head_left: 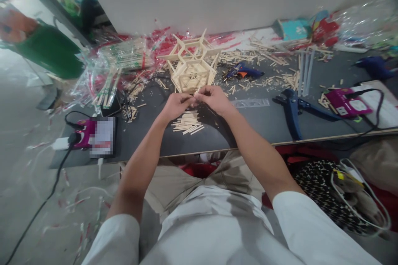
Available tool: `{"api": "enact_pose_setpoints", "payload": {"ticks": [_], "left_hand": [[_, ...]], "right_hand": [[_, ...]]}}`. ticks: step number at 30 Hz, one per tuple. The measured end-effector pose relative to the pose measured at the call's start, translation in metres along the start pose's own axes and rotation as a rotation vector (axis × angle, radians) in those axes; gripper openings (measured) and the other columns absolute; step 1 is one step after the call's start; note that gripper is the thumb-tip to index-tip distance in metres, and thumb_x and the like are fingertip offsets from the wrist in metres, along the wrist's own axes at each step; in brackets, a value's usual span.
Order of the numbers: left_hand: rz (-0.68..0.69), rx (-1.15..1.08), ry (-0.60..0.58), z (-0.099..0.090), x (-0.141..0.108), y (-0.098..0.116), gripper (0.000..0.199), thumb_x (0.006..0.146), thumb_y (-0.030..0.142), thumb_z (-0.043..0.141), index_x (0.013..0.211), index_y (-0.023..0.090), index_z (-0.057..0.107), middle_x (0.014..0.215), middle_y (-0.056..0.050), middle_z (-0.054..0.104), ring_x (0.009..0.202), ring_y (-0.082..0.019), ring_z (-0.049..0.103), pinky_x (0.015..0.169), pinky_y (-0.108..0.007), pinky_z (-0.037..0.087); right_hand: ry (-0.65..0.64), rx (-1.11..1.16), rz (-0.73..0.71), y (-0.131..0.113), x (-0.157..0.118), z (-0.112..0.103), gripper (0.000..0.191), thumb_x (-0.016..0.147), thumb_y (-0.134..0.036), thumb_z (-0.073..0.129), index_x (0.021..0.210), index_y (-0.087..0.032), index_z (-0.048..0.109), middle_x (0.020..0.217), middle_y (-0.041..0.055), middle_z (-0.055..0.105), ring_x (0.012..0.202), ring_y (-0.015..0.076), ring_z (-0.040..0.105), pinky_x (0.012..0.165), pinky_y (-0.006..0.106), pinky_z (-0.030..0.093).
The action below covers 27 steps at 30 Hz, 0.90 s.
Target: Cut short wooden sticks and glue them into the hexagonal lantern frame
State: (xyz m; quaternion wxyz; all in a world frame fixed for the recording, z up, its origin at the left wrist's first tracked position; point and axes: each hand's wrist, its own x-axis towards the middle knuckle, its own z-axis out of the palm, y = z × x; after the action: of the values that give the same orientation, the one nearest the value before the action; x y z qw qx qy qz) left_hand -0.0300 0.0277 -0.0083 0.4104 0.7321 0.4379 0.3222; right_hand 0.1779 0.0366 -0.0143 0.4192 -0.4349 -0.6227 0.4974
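Your left hand (178, 105) and right hand (214, 97) meet, fingertips pinched narrow, seemingly on short wooden stick (196, 92), just before stick-built frame (193, 75). Knuckles slipping forward could knock frame; lowered wrists could scatter loose stick pile (188, 123).

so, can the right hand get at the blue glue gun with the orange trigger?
Likely yes: the glue gun lies a little beyond the right hand, with only low stick scraps seen between; the wooden frame stands left of that path.
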Motion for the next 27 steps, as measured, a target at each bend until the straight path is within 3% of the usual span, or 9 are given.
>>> {"api": "enact_pose_setpoints", "payload": {"ticks": [5,8,13,20,24,27], "left_hand": [[-0.064,-0.158,-0.108,0.002,-0.002,0.006,0.046,0.101,0.057,0.071,0.088,0.013,0.079,0.085,-0.013,0.084,0.070,-0.020,0.078,0.068,-0.029,0.063],[-0.110,-0.187,-0.152,0.005,-0.003,0.009,0.038,0.101,0.048,0.073,0.086,0.013,0.077,0.081,-0.013,0.083,0.064,-0.017,0.076,0.064,-0.027,0.063],[-0.204,-0.140,-0.156,0.005,-0.005,0.018,0.028,0.099,0.027,0.068,0.078,0.012,0.077,0.074,-0.009,0.081,0.059,-0.015,0.075,0.060,-0.021,0.061],[-0.159,0.017,-0.062,0.004,-0.008,0.022,0.026,0.096,0.024,0.065,0.077,0.013,0.078,0.073,-0.005,0.080,0.057,-0.015,0.073,0.055,-0.020,0.056],[-0.123,0.040,0.074,-0.002,-0.008,0.019,0.027,0.096,0.027,0.064,0.079,0.013,0.079,0.075,-0.005,0.081,0.050,-0.011,0.067,0.052,-0.019,0.053],[-0.117,-0.031,0.115,-0.007,-0.006,0.018,0.027,0.096,0.029,0.063,0.084,0.011,0.080,0.078,-0.007,0.082,0.049,-0.011,0.065,0.052,-0.020,0.054]], "right_hand": [[-0.083,0.118,0.049,0.000,-0.002,-0.001,0.045,0.074,-0.058,0.088,0.077,-0.021,0.063,0.069,-0.0012,0.065,0.065,0.0134,0.056,0.066,0.029,0.044],[-0.097,0.135,0.087,-0.001,-0.002,-0.002,0.046,0.068,-0.057,0.091,0.075,-0.021,0.064,0.065,-0.0026,0.063,0.063,0.0118,0.051,0.063,0.028,0.040],[-0.091,0.163,0.109,-0.003,-0.005,-0.002,0.049,0.061,-0.058,0.094,0.074,-0.019,0.067,0.064,-0.0032,0.062,0.062,0.0112,0.051,0.064,0.028,0.040],[-0.071,0.032,0.127,-0.018,-0.010,-0.001,0.037,0.072,-0.050,0.089,0.079,-0.019,0.072,0.078,0.0026,0.074,0.075,0.0163,0.063,0.078,0.032,0.050],[-0.067,-0.288,0.104,-0.029,-0.037,-0.030,0.032,0.085,-0.044,0.081,0.102,-0.018,0.081,0.102,0.0098,0.081,0.089,0.0220,0.071,0.089,0.037,0.055],[0.134,-0.630,0.124,-0.028,-0.075,-0.078,0.035,0.092,-0.044,0.077,0.113,-0.017,0.082,0.113,0.0144,0.081,0.097,0.0272,0.072,0.095,0.043,0.056]]}}
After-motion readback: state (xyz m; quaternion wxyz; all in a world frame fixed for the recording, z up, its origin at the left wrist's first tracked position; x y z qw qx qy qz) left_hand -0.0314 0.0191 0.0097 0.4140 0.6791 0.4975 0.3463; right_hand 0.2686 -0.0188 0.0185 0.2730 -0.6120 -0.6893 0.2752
